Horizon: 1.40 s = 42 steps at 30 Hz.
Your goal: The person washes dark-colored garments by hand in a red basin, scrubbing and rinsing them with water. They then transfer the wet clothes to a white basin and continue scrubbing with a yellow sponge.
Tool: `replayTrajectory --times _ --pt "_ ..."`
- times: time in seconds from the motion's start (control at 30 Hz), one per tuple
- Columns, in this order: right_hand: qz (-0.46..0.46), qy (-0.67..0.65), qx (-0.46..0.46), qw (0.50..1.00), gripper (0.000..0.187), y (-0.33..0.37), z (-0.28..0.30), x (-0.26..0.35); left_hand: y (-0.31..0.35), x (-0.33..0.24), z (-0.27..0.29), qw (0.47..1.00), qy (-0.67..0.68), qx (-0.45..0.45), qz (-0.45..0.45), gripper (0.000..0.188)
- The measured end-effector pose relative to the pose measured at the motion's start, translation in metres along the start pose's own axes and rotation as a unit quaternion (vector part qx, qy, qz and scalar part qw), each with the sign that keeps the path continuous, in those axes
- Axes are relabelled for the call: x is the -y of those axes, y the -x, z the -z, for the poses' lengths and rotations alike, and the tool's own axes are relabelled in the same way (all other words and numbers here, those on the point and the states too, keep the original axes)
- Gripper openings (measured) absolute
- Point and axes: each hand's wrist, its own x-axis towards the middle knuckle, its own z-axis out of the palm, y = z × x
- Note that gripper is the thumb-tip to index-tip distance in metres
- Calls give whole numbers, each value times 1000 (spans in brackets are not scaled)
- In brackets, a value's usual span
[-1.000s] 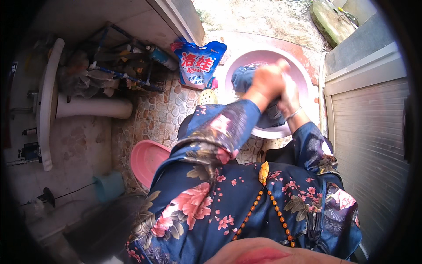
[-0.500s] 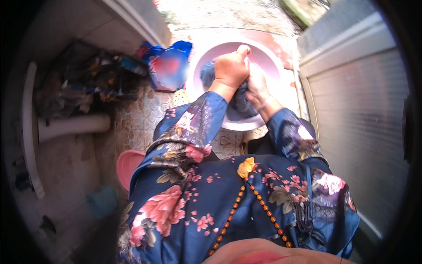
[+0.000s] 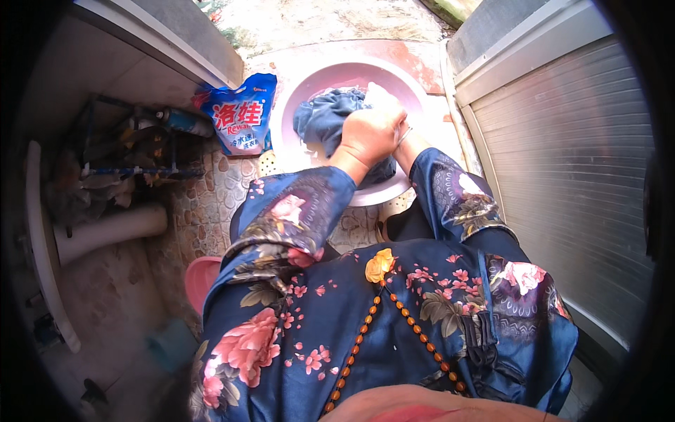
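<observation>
A wide pale pink basin (image 3: 415,98) stands on the floor in front of me, with a wet-looking dark blue cloth garment (image 3: 322,121) bunched inside. My left hand (image 3: 368,132) is closed over a gathered part of the garment, at the middle of the basin. Pressed against its far side, my right hand (image 3: 387,102) is also closed on the garment, its fingers partly hidden and washed out by bright light. Most of the garment spreads to the left of my hands, and a darker fold shows under my wrists.
A blue detergent bag (image 3: 242,116) stands left of the basin. Further left are a cluttered rack (image 3: 140,171) and a thick pale pipe-like piece (image 3: 116,232). A pink tub (image 3: 200,281) sits by my left side. A ribbed door panel (image 3: 562,141) closes off the right.
My hands have shifted, the left now nearer me and overlapping the right. More of the garment shows on the left of the basin. The view has tilted slightly.
</observation>
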Motion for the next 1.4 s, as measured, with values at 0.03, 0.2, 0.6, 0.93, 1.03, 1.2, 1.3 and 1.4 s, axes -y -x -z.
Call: replayTrajectory --times 0.03,0.2,0.6,0.93,1.03,1.2,1.3,1.4 --pt "-10 -29 69 997 20 -9 18 0 -1 8 -1 999 -9 -36 18 13" --pt "34 87 -28 995 15 44 -104 7 -16 69 22 975 -65 -96 191 19" --pt "14 35 -46 998 20 51 -113 12 -21 67 24 977 -57 -68 195 21" --pt "-20 9 -46 999 32 13 -57 42 -14 98 57 980 30 9 199 22" --pt "-39 8 -48 998 31 13 -58 46 -10 90 56 978 72 64 185 27" --pt "18 150 -10 988 26 18 -61 55 -2 90 49 975 65 118 175 23" --pt "104 421 -45 900 21 26 -72 61 -6 88 52 982 67 89 154 18" --pt "165 656 9 736 21 36 -97 72 -3 89 47 983 98 67 142 18"
